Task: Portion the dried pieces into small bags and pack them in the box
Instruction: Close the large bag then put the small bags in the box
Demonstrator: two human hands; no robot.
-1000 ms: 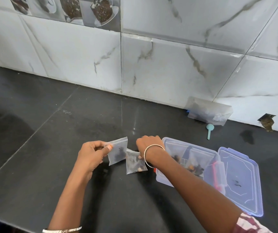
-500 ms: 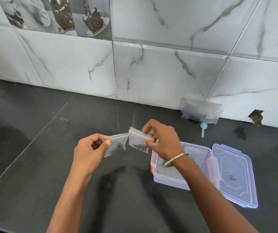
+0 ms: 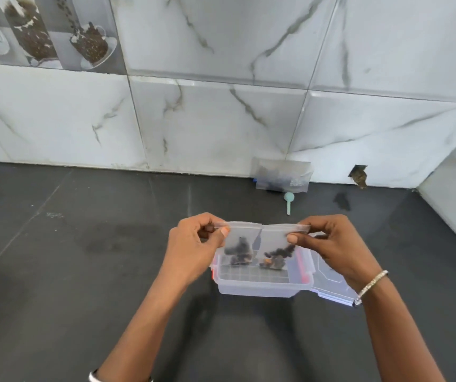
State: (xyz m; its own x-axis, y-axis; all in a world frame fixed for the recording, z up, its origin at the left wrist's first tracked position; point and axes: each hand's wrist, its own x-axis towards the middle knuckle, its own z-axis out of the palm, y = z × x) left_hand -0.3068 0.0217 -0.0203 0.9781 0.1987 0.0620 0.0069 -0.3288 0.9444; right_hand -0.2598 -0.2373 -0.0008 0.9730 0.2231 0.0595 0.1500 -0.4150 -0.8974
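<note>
Pinching with left hand (image 3: 193, 245) the zip edge of a small clear plastic bag of dark dried pieces (image 3: 238, 239), just above the open clear plastic box with red clips (image 3: 260, 285). Pinching with right hand (image 3: 337, 245) a second such bag (image 3: 276, 239), overlapping the first. Beyond the box: a pale green plastic scoop (image 3: 288, 201), a larger clear bag (image 3: 282, 175), print unreadable.

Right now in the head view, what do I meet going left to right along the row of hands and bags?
The left hand → left small bag → right small bag → right hand.
</note>
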